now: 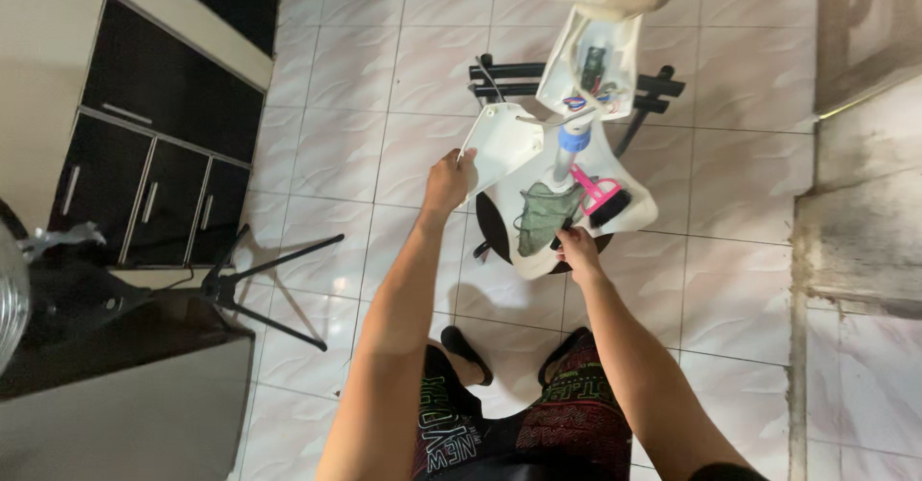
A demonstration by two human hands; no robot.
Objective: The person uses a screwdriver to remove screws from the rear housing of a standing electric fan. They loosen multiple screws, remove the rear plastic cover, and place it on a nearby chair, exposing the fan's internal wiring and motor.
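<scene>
Head view looking down, person seated or standing over a dismantled white pedestal fan (576, 169) on a tiled floor (365, 107). The left hand (448, 180) is raised, fingers clenched on the edge of a white plastic cover panel (504, 140). The panel is lifted clear of the fan body and tilted, probably to keep it out of the way of the open housing. The right hand (578, 248) sits low at the near edge of the fan base (629, 203), fingertips closed on something small and dark there. Cannot tell exactly what; it may be the tip of the brush handle or a tool.

On the base lie one green-grey rag (543, 217) and one pink brush with black bristles (600, 196), both resting flat within reach, likely parked for cleaning. The fan's neck has one blue collar (573, 141) on the pole. Above it the control housing (591, 63) stands open, with coloured wires and a small circuit part showing. The base appears to rest on a round black stool (495, 236), probably raised for working height, with a black slatted frame (514, 76) behind it.

Counts: two hands, one cover panel, one rag, one brush, one fan. To the left are one black tripod (259, 284), a dark cabinet (154, 174) with several handled doors, and a dark tabletop (115, 337). One black sandal (468, 351) is visible by the person's shorts (519, 428).
</scene>
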